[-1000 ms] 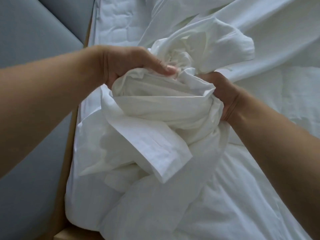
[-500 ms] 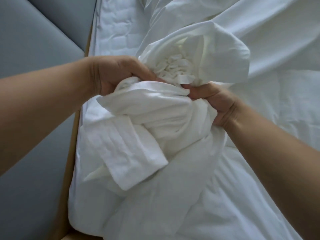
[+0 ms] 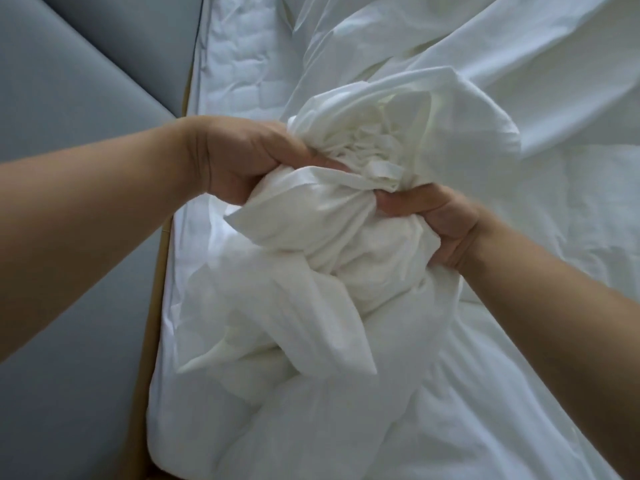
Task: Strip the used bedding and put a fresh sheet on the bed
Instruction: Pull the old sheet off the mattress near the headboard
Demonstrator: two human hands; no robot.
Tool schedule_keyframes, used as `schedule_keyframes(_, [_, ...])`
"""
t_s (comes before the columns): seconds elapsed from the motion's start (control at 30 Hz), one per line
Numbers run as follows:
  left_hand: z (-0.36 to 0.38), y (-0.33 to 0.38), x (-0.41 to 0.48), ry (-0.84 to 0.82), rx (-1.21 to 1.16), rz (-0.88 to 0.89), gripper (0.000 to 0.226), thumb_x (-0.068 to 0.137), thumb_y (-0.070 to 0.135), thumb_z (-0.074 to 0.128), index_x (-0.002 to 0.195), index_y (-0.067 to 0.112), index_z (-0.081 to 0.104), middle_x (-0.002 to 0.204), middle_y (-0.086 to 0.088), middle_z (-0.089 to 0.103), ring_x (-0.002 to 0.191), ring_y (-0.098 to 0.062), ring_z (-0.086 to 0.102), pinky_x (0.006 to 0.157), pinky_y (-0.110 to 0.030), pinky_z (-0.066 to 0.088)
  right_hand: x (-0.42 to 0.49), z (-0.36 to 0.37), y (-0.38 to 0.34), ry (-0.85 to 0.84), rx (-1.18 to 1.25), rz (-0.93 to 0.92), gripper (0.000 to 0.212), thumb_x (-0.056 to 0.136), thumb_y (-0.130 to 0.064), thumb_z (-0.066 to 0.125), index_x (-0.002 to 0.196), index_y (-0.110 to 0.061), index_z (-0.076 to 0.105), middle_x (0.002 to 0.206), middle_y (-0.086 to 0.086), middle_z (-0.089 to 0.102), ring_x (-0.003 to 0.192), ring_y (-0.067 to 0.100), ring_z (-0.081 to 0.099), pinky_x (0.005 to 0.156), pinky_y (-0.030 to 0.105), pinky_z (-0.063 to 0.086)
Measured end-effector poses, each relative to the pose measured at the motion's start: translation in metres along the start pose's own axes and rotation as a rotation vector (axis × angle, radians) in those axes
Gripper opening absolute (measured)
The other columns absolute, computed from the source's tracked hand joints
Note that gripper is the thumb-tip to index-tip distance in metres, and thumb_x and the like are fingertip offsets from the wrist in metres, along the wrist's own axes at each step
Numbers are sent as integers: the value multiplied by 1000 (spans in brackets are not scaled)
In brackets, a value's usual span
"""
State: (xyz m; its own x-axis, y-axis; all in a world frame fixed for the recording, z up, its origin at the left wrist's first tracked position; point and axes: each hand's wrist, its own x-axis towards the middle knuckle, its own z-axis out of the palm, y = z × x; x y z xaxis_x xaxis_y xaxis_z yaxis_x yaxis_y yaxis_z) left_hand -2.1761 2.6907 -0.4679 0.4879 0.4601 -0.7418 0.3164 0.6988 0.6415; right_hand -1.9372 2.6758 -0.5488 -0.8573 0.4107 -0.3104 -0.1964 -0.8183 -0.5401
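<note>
Bedding [image 3: 329, 251] hangs bunched just right of the grey panel [image 3: 86, 98], over the mattress [image 3: 239, 64] edge. My left hand [image 3: 242, 161] grips its top; my right hand [image 3: 440, 223] clenches its other side. Its cloth trailing rightward lies spread out, so a hard pull could snag, and loose tails below may slip free.

We've got a grey padded panel [image 3: 69, 116] on the left, a tan wooden strip [image 3: 153, 323] running right alongside it.
</note>
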Motion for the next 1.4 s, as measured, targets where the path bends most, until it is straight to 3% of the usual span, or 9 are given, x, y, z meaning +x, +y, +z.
schedule_keyframes(0.13, [8,-2,6,-50,-117,18,24,86,14,66,106,18,80,107,-5,76,96,-20,74,76,-32,61,5,0,8,33,182,-59,35,60,-9,83,95,-7,81,97,11,77,91,24,75,76,36,60])
schedule_keyframes(0.2, [11,-3,5,-96,-131,-6,25,84,16,67,106,19,79,107,-6,76,94,-21,75,74,-33,62,6,-4,8,26,206,-5,16,72,-14,71,83,-8,81,82,9,76,80,22,75,71,32,59])
schedule_keyframes(0.33, [6,-6,11,-150,-60,-97,29,82,15,77,111,18,77,109,-10,74,93,-25,74,72,-37,62,7,-15,6,18,179,123,36,91,-10,44,89,-11,80,84,9,75,80,21,73,74,31,59])
schedule_keyframes(0.43, [1,-3,12,-237,-11,-145,49,68,18,91,114,15,75,111,-14,73,96,-29,74,76,-39,61,5,-10,1,-127,64,148,13,79,-20,73,88,-16,82,84,1,77,80,13,74,74,27,59])
schedule_keyframes(0.53, [2,-3,11,-263,-6,-114,47,73,-2,80,118,10,73,119,-18,71,105,-34,71,80,-40,61,4,-13,-3,-125,-47,229,35,56,-15,90,90,-14,82,88,6,77,81,18,75,72,30,59])
schedule_keyframes(0.87, [-23,21,-4,-2,-20,-119,14,63,15,68,70,10,80,67,-5,72,57,-14,70,53,-24,57,17,13,-5,56,188,-93,32,72,-16,70,101,-8,80,105,11,76,97,25,74,77,36,60])
schedule_keyframes(1.07, [-8,44,2,163,-7,-120,28,62,26,71,83,8,78,75,-12,68,64,-26,67,62,-31,57,14,15,-8,-132,263,-39,63,61,-28,95,115,-7,73,108,16,74,97,29,73,80,41,61])
schedule_keyframes(1.2, [4,32,17,127,-17,-45,54,64,14,68,115,-4,70,107,-26,62,97,-41,56,90,-46,49,4,11,-3,-65,75,1,48,55,-12,94,101,-13,80,99,12,76,88,25,75,70,36,61])
schedule_keyframes(1.4, [-2,20,23,-25,-34,-168,39,53,25,77,89,10,82,86,-11,75,71,-21,73,63,-31,61,0,10,22,118,268,-194,32,72,1,72,100,-9,80,101,11,76,93,25,74,75,36,60])
